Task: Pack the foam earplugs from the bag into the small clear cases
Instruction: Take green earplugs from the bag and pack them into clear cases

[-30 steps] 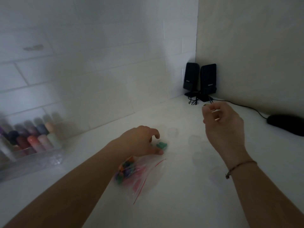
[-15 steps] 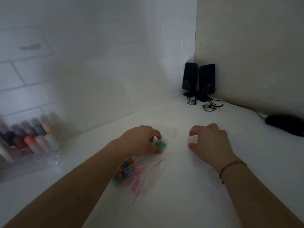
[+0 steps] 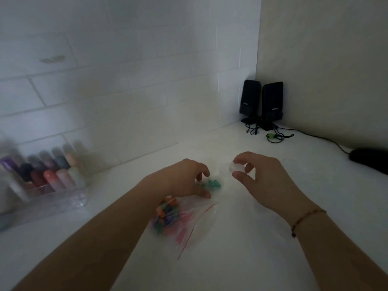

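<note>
- Home desk corner is indicated: white desktop [image 3: 273,238] set against a white brick-pattern wall [image 3: 126,80]
- Small black PC speakers [image 3: 261,103] and mouse [image 3: 369,162] are placed at the back
- Clear organizer of coloured bottles [image 3: 45,181] is kept left

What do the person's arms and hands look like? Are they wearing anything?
Both arms are bare, with no sleeves and no gloves showing. The left hand wears nothing. The right hand has a thin beaded bracelet around its wrist, brownish with a darker bead hanging.

We see teal earplugs [image 3: 212,183]; a clear bag [image 3: 189,223] with a red strip holds orange, purple, green and pink ones; two black speakers [image 3: 262,103]; white brick-patterned wall [image 3: 126,91]; pastel bottles [image 3: 50,173].
</note>
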Demonstrator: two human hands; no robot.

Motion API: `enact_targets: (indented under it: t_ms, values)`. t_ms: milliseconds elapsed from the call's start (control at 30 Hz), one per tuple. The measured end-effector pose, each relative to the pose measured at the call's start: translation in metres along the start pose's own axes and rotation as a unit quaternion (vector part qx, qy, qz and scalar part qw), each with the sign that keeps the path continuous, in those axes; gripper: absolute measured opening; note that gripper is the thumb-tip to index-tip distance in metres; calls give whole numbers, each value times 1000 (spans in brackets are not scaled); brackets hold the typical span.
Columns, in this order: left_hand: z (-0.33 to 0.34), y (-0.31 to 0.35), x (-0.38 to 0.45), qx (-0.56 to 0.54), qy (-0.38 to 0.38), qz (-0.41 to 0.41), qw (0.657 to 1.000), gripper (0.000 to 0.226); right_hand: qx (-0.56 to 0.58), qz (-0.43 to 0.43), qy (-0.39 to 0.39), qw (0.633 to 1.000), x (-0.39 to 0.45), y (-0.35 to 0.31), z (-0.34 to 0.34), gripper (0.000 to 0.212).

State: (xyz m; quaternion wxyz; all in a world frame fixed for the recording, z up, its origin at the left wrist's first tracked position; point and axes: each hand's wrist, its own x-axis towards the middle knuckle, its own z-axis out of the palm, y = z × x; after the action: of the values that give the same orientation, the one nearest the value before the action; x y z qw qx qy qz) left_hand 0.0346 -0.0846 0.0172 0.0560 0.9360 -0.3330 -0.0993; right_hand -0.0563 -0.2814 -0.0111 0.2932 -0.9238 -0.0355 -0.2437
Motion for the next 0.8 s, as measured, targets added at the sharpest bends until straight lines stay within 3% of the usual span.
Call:
enact_targets:
  t_ms: [100,167,233,300,400,533,600,800]
  values:
    - [-2,2,-12,-20,92,10,996,56,4,-46,9,999,-2,-8,-3,24]
    - [-6,4,-30,-197,154,17,968,43,24,-90,23,995,-4,-22,-8,24]
    - [-9,6,-52,-474,85,44,875,42,61,-144,38,987,-9,-42,-13,19]
    - [-7,3,-72,-625,10,86,776,48,76,-197,40,977,-15,-59,-10,13]
    - [5,-6,-83,-690,-5,138,711,55,60,-231,32,971,-23,-72,4,12]
    - [13,-11,-81,-765,30,131,630,62,62,-232,80,967,-24,-77,16,21]
    - [15,-14,-81,-775,51,134,615,54,57,-226,95,968,-23,-77,19,21]
    - [18,-12,-83,-761,85,113,633,34,-4,-223,119,967,-21,-77,30,31]
